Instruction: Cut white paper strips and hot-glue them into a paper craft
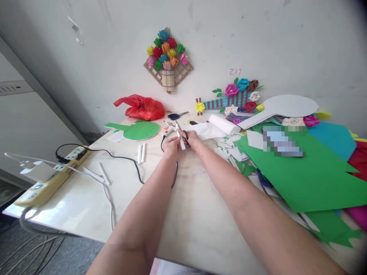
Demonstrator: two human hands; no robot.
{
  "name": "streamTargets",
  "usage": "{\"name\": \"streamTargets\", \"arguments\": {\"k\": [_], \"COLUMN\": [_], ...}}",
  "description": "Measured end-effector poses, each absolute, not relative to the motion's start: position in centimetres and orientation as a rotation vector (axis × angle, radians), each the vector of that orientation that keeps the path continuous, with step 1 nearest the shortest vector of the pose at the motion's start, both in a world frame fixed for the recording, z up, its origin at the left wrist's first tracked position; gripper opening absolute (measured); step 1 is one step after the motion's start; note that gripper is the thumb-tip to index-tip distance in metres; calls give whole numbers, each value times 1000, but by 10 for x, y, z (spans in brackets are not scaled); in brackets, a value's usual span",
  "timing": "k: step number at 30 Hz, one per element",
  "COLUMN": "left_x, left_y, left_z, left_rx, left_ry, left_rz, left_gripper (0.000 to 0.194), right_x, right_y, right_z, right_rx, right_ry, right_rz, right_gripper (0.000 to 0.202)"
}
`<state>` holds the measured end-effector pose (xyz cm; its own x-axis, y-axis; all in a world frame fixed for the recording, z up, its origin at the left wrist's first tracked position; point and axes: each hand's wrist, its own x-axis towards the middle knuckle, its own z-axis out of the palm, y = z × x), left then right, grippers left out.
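Observation:
My left hand (171, 147) pinches a small white paper strip (182, 143) near the middle of the table. Close against it on the right, my right hand (192, 139) has its fingers in the dark handles of a pair of scissors (185, 135). The scissor blades point up and away, beside the top of the strip. Just behind my left hand is a white glue gun (169, 131) with a black cord. Two white paper rolls (141, 153) lie left of my hands, and two more (104, 173) rest farther left.
A yellow power strip (54, 175) with cords runs along the left edge. Behind are a red bag (146, 108), a green paddle-shaped cutout (140, 130) and other scissors (177, 115). Paper scraps (229, 149) and green sheets (304, 179) cover the right side.

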<state>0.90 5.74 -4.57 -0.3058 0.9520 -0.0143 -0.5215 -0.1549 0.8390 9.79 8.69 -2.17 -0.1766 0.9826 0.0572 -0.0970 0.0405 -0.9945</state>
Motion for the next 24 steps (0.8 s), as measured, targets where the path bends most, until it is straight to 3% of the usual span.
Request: {"name": "streamTargets", "arguments": {"k": [5,18,24], "left_x": [9,4,-20], "left_y": [55,51,44], "left_z": [-43,-25,-6], "left_rx": [718,627,471], "left_ry": [995,870,972], "left_rz": [1651,1746,1939], "left_gripper": [5,11,24], "right_x": [102,118,124], "right_y": [88,77,67], "right_z": [-18,-5,18], "right_rx": [-1035,-1131,-973], "right_ry": [-1204,-1284,-1318], "right_rz": [1409,1387,1450], "right_gripper": [30,34,38]}}
